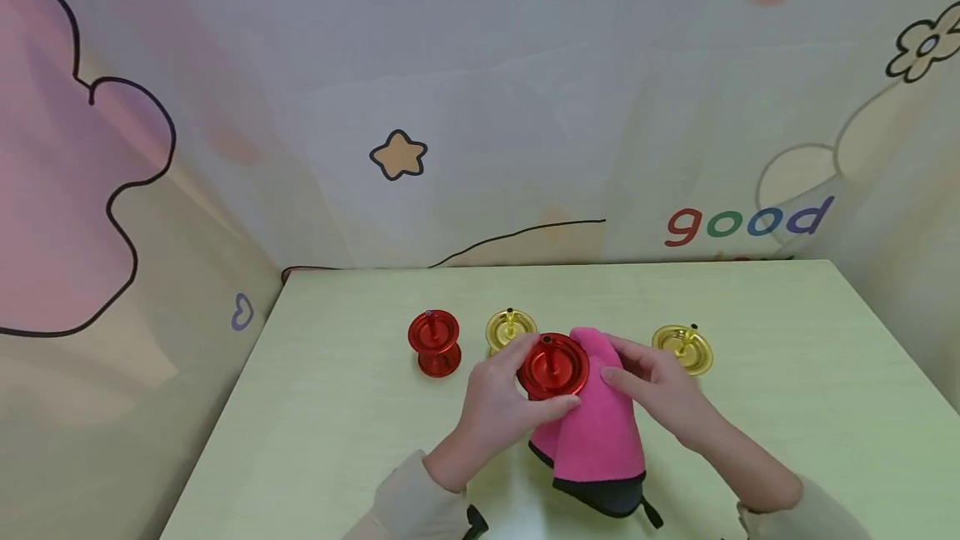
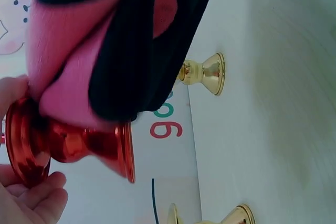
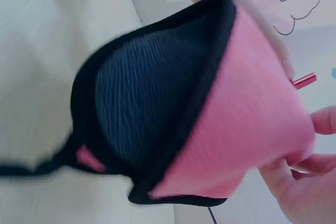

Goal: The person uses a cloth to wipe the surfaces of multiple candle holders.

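My left hand point(image 1: 495, 398) grips a shiny red metal candle holder point(image 1: 553, 367) by its round dish, thumb and fingers on opposite sides of the rim. In the left wrist view the stem and flared foot of this candle holder point(image 2: 102, 148) point away from the hand, above the table. My right hand point(image 1: 671, 397) pinches the upper end of a pink cloth mitt point(image 1: 600, 436) with black edging and a loop. The mitt hangs against the candle holder's right side. Seen from the right wrist, the mitt point(image 3: 247, 114) gapes at its dark, ribbed inside.
Another red candle holder point(image 1: 438, 348) stands on the pale table point(image 1: 330, 407) to the left. One gold candle holder point(image 1: 504, 325) stands behind my left hand, partly hidden. A second gold candle holder point(image 1: 684, 348) is right of my right hand. A printed curtain point(image 1: 480, 107) backs the table.
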`<state>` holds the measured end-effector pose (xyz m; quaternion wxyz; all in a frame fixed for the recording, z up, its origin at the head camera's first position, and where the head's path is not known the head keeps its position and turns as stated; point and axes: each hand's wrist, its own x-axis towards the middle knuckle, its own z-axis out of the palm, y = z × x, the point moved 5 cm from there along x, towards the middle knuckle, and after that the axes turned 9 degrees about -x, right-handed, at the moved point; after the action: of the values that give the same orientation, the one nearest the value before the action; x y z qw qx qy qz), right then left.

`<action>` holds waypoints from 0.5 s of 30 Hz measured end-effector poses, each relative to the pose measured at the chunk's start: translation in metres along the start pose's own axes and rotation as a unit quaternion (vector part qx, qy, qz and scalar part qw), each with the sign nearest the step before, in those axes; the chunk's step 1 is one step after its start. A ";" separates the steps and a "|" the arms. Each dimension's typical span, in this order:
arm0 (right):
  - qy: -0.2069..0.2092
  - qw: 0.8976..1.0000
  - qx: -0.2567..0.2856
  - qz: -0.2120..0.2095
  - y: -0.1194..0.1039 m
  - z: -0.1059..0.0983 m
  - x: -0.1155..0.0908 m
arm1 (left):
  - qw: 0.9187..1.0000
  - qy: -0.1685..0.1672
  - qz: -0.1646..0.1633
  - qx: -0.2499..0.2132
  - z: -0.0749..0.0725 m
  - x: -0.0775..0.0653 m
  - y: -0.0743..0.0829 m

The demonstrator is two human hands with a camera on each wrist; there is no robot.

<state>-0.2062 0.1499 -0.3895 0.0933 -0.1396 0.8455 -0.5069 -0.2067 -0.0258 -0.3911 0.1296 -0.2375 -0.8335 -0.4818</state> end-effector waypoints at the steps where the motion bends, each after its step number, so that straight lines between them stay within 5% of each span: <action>1: -0.008 1.000 0.000 -0.005 0.000 0.001 -0.001 | 1.000 0.006 -0.008 0.002 -0.001 0.000 -0.001; 7: -0.026 1.000 -0.002 -0.001 0.001 0.007 -0.005 | 0.999 0.028 -0.020 0.013 -0.004 0.000 0.001; 15: -0.017 0.999 -0.026 -0.006 0.001 0.011 -0.007 | 0.998 0.013 0.033 0.053 -0.003 -0.001 0.010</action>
<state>-0.1961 0.1433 -0.3954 0.1010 -0.1556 0.8561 -0.4825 -0.2005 -0.0240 -0.3825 0.1684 -0.2519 -0.8477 -0.4355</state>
